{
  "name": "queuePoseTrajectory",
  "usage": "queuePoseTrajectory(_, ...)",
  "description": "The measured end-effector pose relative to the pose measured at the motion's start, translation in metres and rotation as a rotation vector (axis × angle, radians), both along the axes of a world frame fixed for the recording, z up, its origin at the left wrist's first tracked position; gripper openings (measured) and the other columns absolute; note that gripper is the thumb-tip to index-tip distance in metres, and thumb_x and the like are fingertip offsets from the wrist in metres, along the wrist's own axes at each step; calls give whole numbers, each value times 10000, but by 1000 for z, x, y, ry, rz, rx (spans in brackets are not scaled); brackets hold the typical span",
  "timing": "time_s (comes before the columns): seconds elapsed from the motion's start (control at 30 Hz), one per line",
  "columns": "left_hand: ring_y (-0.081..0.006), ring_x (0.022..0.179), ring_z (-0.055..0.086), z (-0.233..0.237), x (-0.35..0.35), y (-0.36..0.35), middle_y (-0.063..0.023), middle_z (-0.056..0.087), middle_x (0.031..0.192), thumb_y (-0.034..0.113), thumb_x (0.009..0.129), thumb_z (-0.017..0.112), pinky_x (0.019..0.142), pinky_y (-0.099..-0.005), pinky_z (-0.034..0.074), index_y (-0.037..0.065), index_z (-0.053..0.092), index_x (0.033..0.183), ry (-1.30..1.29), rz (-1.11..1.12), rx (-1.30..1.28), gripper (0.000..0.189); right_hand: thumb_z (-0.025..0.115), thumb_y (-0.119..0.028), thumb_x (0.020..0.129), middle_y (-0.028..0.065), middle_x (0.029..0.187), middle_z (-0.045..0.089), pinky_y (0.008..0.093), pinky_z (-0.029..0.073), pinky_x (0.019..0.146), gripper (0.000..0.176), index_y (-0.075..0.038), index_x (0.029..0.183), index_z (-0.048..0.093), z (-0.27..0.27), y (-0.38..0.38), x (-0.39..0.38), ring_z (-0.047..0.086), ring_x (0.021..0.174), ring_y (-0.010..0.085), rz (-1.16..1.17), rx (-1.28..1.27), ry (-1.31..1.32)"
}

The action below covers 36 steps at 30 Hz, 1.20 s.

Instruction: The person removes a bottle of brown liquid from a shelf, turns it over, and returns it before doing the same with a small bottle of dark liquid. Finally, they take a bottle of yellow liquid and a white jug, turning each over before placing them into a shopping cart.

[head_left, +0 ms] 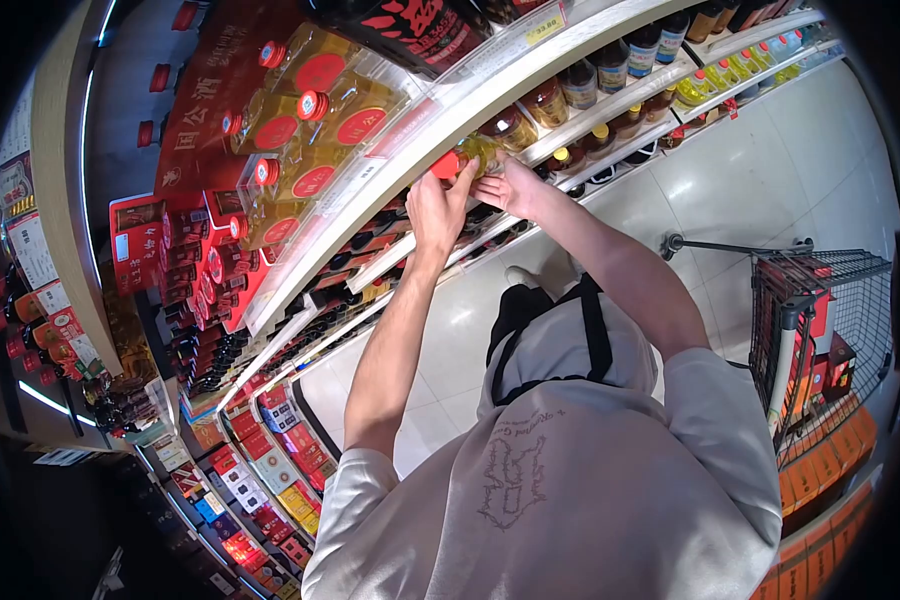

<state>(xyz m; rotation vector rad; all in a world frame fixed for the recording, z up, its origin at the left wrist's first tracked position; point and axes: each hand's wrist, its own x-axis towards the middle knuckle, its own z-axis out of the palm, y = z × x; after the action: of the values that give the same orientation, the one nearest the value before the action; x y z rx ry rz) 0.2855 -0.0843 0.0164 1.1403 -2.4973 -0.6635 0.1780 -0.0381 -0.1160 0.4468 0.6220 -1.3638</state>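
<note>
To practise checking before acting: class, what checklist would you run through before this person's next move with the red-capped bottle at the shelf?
1. Left hand on the red-capped bottle: ok, its fingers wrap the cap end.
2. Right hand gripping firmly: cannot tell, it lies against the bottle but the grip is hidden.
3. Bottle resting on the shelf: cannot tell, the hands hide its base.
4. Neighbouring bottles standing upright: ok.
5. Cart out of the arms' way: ok, it stands apart on the person's right.
6. Cap closed tight: cannot tell.
</note>
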Motion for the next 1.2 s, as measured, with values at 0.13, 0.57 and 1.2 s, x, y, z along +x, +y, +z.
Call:
queuePoseTrajectory(0.13, -188, 618, 559, 4, -4, -2, -80, 606, 690, 299, 890, 769, 635, -360, 484, -15, 681, 978, 55, 25, 58, 338, 291, -523, 1078, 208, 1339, 534, 459, 513, 1075, 595, 5, 1323, 416, -2, -2, 1, 579, 1241, 325, -5, 26, 8)
queuePoseTrajectory(0.57, -296, 848, 680, 8, -18, -13, -176, 709, 963, 332, 881, 767, 811, -409, 521, -25, 671, 1138, 95, 16, 79, 451, 340, -615, 1027, 188, 1241, 582, 456, 540, 1043, 612, -29, 1094, 502, 7, -2, -2, 618, 1177, 315, -6, 4, 10)
queuePoseTrajectory(1.2, -288, 793, 683, -16, -15, -28, -200, 716, 937, 321, 936, 710, 755, -410, 523, -30, 655, 1170, 122, 10, 148, 425, 349, -510, 1075, 169, 1234, 596, 397, 530, 1054, 551, 2, 1208, 503, 7, 0, 4, 618, 1163, 269, -64, -21, 4)
